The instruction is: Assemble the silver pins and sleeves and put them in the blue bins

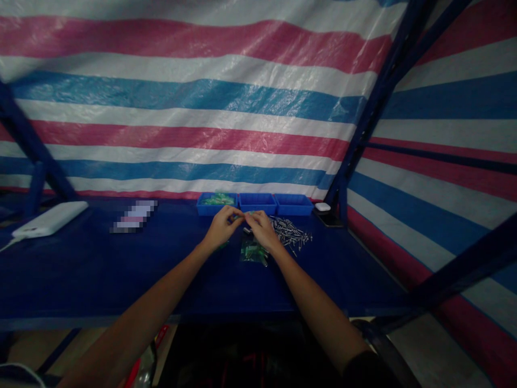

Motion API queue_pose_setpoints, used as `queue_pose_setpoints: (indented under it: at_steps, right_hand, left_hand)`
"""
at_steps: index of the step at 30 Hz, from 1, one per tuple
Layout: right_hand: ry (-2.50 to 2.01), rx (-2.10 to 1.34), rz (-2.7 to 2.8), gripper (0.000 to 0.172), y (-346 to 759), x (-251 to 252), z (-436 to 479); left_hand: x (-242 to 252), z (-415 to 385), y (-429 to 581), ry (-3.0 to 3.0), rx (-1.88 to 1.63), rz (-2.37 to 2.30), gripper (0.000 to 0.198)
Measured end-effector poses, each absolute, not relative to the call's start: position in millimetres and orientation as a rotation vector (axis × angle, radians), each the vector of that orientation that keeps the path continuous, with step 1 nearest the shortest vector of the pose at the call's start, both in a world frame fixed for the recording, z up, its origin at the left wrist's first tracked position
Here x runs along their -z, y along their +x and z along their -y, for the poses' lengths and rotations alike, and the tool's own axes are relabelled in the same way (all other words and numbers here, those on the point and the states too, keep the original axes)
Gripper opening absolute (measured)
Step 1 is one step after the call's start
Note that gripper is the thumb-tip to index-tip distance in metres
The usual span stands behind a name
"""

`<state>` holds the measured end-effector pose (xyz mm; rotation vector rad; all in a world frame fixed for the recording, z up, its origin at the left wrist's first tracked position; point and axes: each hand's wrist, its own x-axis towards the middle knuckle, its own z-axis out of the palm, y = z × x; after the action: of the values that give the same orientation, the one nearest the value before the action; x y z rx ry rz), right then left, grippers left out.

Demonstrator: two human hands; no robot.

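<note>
My left hand (225,222) and my right hand (260,226) meet above the blue table, fingertips pinched together. Something small and greenish shows between them, too small to name. Under my right hand lies a clear plastic bag (252,251) with green marks or contents. To its right spreads a loose pile of thin metal pieces (291,235), like screws or pins. Behind my left hand stands a blue bin (205,209) with green and clear packets (219,199) in it.
Two more blue bins (257,202) stand in the same row, the last one (294,204) at right. A white earbud case (322,206) and a dark phone (330,218) lie beyond. At left are a white power bank (50,219) with a cable and a blurred-out item (135,216). Striped sheeting hangs behind.
</note>
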<state>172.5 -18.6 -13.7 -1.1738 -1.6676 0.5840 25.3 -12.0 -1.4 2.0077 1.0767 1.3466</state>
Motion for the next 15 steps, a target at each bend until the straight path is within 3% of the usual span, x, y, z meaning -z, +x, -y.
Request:
queue_pose_setpoints:
  at_steps: [4, 7, 9, 13, 15]
  right_hand:
    - [-1.134, -0.823, 1.485, 0.038, 175.2, 9.4, 17.5]
    - [-1.038, -0.897, 1.490, 0.036, 175.6, 7.5, 18.8]
    - [-1.027, -0.834, 1.584, 0.037, 174.4, 7.3, 21.0]
    - [-1.141, -0.490, 1.940, 0.038, 169.8, 9.0, 26.7]
    - [-1.165, -0.387, 2.086, 0.038, 166.8, 9.5, 29.9]
  left_hand:
    - [-0.2, 22.6, 34.1, 2.209, -1.283, -0.976, 0.016]
    - [1.5, 20.0, 36.3, 2.007, -1.428, -1.021, 0.029]
    - [0.8, 14.1, 31.2, 1.886, -1.417, -1.019, 0.036]
    - [-10.6, -3.8, -0.5, 1.968, -1.066, -0.939, 0.032]
    - [-22.1, -17.7, -24.2, 1.940, -1.159, -1.051, 0.033]
